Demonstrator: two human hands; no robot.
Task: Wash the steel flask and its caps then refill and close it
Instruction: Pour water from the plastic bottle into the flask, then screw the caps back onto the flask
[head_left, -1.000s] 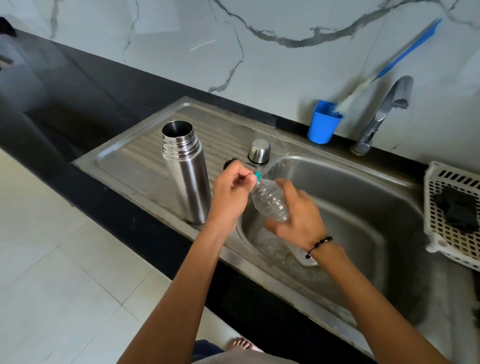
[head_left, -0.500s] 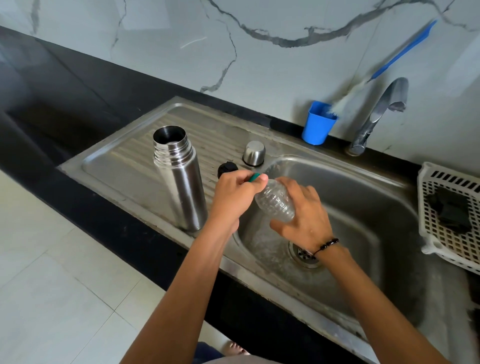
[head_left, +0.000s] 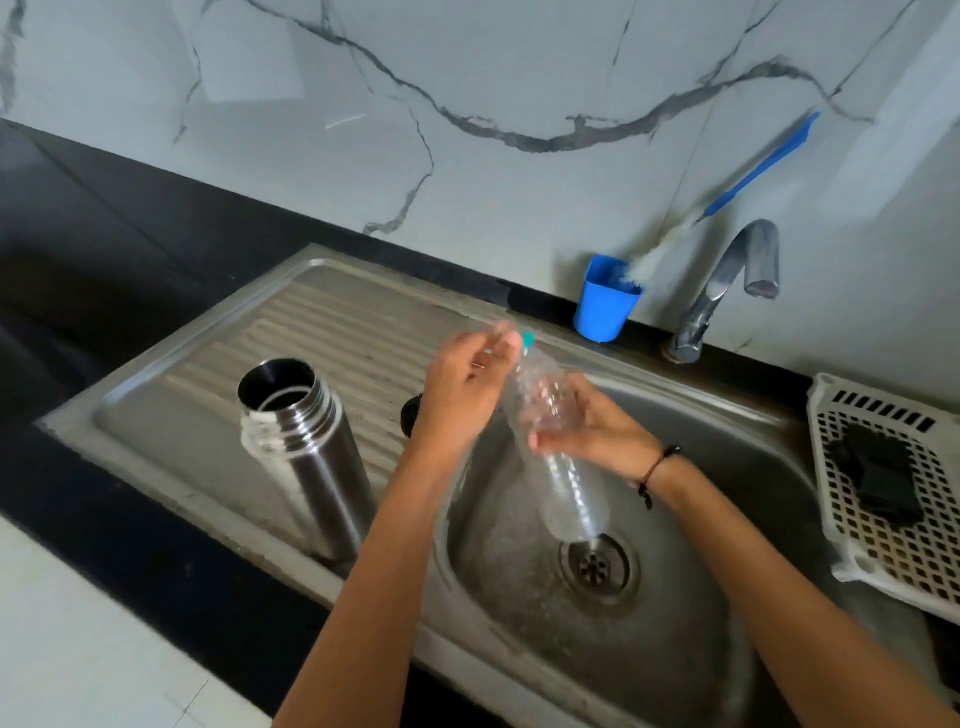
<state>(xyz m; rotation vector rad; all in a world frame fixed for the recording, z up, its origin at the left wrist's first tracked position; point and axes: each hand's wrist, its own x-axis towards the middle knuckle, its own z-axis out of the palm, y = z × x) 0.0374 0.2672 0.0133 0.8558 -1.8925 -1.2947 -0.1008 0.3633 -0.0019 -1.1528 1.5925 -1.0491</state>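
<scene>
The steel flask (head_left: 298, 452) stands open on the sink's drainboard (head_left: 332, 332), left of my hands. My right hand (head_left: 597, 428) grips the middle of a clear plastic bottle (head_left: 571, 499) that slants over the basin, base toward the drain. My left hand (head_left: 465, 387) has thumb and fingertips pinching the bottle's teal cap (head_left: 528, 340); they are blurred. The black inner cap (head_left: 410, 415) peeks out behind my left wrist. The steel cup cap is hidden behind my left hand.
A blue cup (head_left: 605, 304) holding a blue-handled brush (head_left: 758, 169) stands by the tap (head_left: 727, 280) at the back. A white plastic basket (head_left: 893, 530) with a dark object sits at the right. The drain (head_left: 597, 566) lies below the bottle. Black counter (head_left: 104, 249) surrounds the sink.
Both hands lifted the bottle up and toward the back, so its neck points more upward. My left hand now covers the steel cup cap. The flask has not moved.
</scene>
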